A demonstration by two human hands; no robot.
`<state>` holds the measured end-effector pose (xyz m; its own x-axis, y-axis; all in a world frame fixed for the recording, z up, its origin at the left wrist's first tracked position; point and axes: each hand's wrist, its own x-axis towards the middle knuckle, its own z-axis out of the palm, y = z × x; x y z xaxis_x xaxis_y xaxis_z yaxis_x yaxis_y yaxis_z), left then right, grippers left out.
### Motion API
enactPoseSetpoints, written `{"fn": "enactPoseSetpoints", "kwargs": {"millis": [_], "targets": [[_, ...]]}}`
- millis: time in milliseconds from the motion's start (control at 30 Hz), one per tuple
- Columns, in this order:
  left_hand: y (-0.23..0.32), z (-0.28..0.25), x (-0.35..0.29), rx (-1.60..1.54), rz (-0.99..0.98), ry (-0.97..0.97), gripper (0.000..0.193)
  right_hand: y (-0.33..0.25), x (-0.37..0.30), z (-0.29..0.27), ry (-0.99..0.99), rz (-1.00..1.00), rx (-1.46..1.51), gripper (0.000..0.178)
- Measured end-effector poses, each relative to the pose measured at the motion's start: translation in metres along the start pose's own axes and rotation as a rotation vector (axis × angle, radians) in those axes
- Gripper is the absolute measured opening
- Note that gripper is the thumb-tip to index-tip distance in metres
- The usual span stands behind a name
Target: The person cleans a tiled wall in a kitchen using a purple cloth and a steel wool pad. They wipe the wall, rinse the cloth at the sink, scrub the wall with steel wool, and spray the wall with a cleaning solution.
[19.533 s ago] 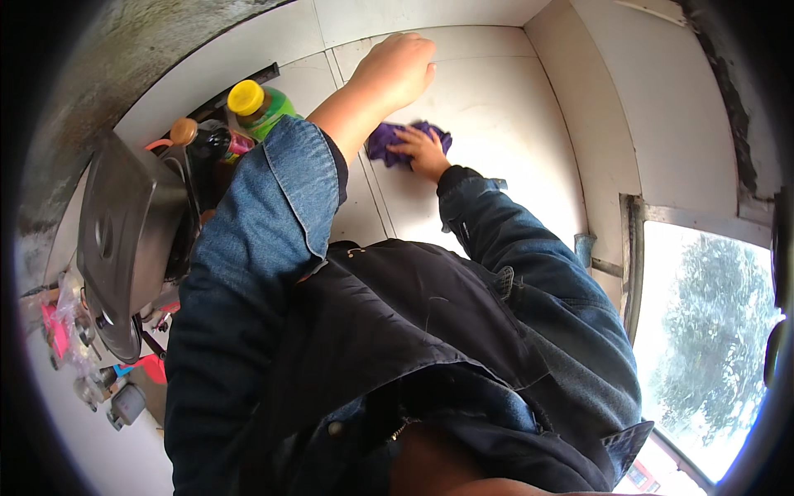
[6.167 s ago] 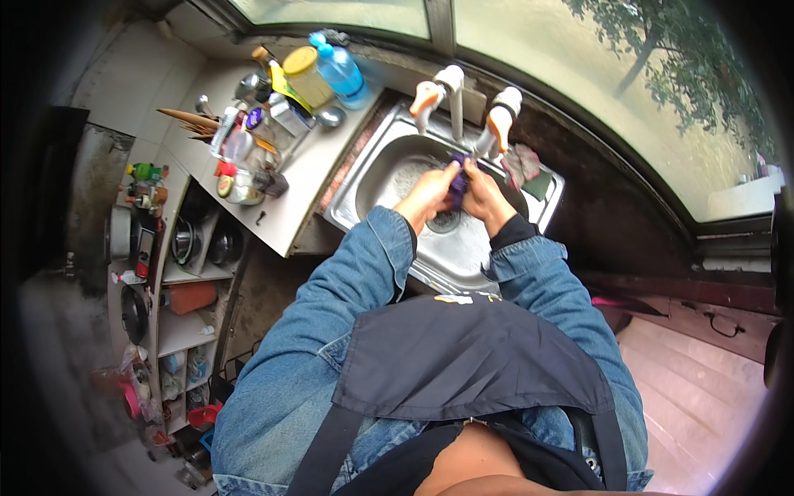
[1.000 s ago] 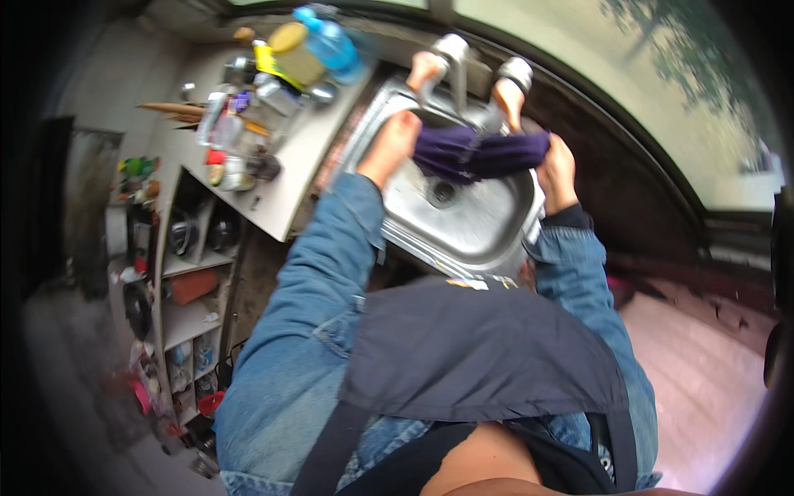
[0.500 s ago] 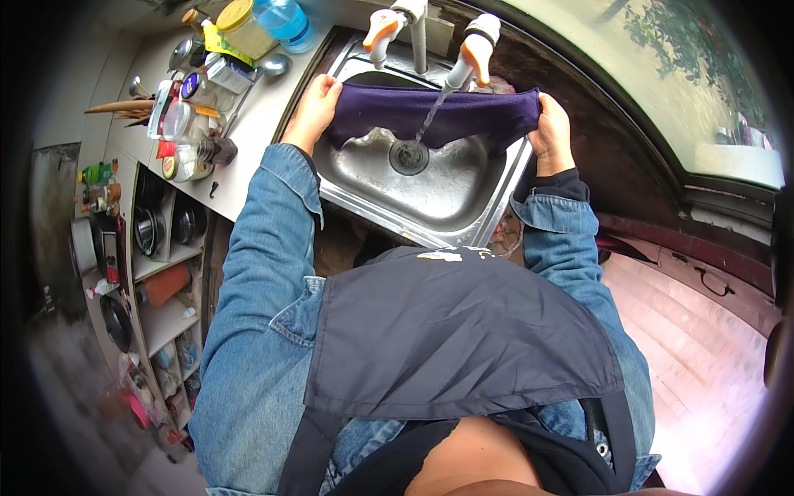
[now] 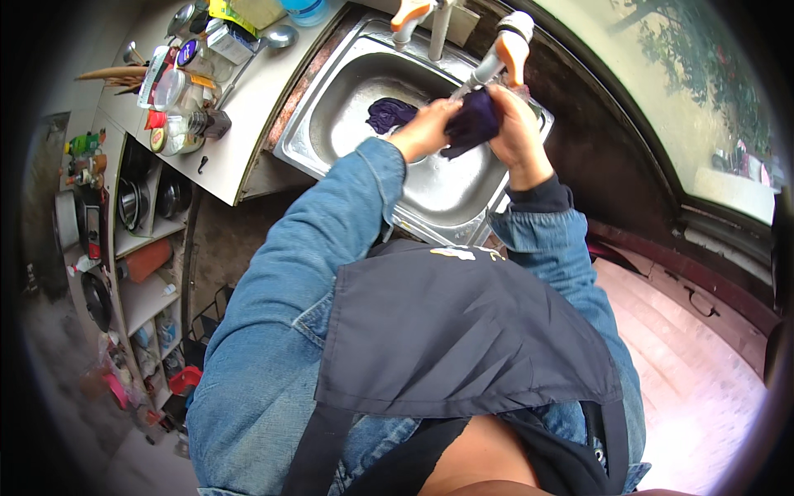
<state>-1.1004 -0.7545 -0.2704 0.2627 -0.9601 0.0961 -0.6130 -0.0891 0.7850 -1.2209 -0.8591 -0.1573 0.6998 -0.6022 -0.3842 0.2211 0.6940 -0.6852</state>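
A dark purple cloth [image 5: 473,124] is bunched between my two hands, just under the spout of the right-hand tap [image 5: 503,56]. My left hand [image 5: 426,129] closes on it from the left. My right hand [image 5: 517,132] grips the other side, fingers wrapped round the folds. One end of the cloth trails past my left hand and lies crumpled in the steel sink [image 5: 442,207]. Whether water is running cannot be made out, since the hands and cloth cover the spout's end.
A second tap [image 5: 409,15] with an orange handle stands at the sink's back. On the left counter [image 5: 236,157] are jars [image 5: 169,91], a bottle [image 5: 178,136] and a ladle [image 5: 279,37]. Shelves with pans [image 5: 131,202] stand below left. A window [image 5: 662,83] is at the right.
The cloth was stretched wide across the sink under running water. My hands have come together, my left moving right, and the cloth is now bunched with one end down in the basin.
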Motion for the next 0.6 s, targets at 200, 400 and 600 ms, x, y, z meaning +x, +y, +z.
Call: {"fn": "enactPoseSetpoints", "kwargs": {"millis": [200, 400, 600], "targets": [[-0.029, 0.035, -0.016, 0.057, -0.401, -0.232, 0.034, -0.052, -0.055, 0.014, -0.265, -0.176, -0.136, 0.022], [-0.070, 0.048, -0.017, -0.220, -0.621, 0.392, 0.029, -0.008, -0.028, -0.011, 0.041, -0.203, -0.995, 0.023], [0.019, 0.010, -0.021, -0.448, -0.395, 0.453, 0.049, 0.082, 0.018, -0.014, 0.079, 0.506, -0.234, 0.059]]}}
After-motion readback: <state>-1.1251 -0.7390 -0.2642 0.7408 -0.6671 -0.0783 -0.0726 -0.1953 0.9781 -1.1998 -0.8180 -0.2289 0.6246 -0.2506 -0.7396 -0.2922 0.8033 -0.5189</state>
